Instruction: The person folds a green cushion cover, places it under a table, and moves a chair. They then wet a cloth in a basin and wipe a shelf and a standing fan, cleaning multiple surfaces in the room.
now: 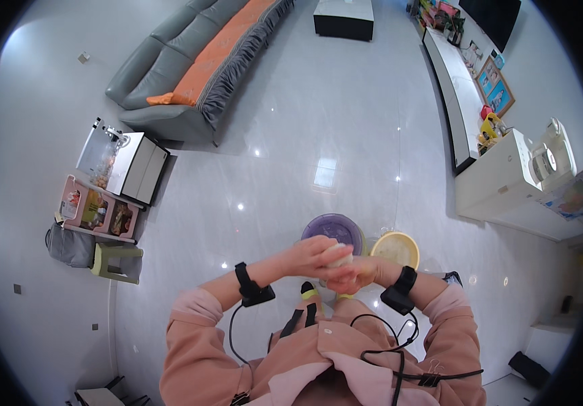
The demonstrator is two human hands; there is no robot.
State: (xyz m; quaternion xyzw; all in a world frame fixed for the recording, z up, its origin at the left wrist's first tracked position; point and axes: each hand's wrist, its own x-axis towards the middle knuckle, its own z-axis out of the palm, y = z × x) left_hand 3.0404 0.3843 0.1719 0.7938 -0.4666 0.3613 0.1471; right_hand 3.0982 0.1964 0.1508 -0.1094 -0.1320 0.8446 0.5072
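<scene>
A small whitish lump (342, 260) sits between my two hands; whether it is cloth, dough or something else I cannot tell. Fingers of my left hand (317, 254) curl over it from the left. From the right and below, my right hand (356, 276) cups it, partly covered by the left fingers. Just beyond them, a purple plastic basin (328, 222) stands on the floor, its near side hidden by my hands. To its right is a pale yellow basin (415, 247) with cloudy, light contents.
Glossy floor tiles (281, 188) surround the basins. A grey sofa (170, 122) and a green stool (100, 261) are on the left. Along the right stand a long white cabinet (456, 91) and a white appliance (489, 177). Black cables (398, 350) hang by my right arm.
</scene>
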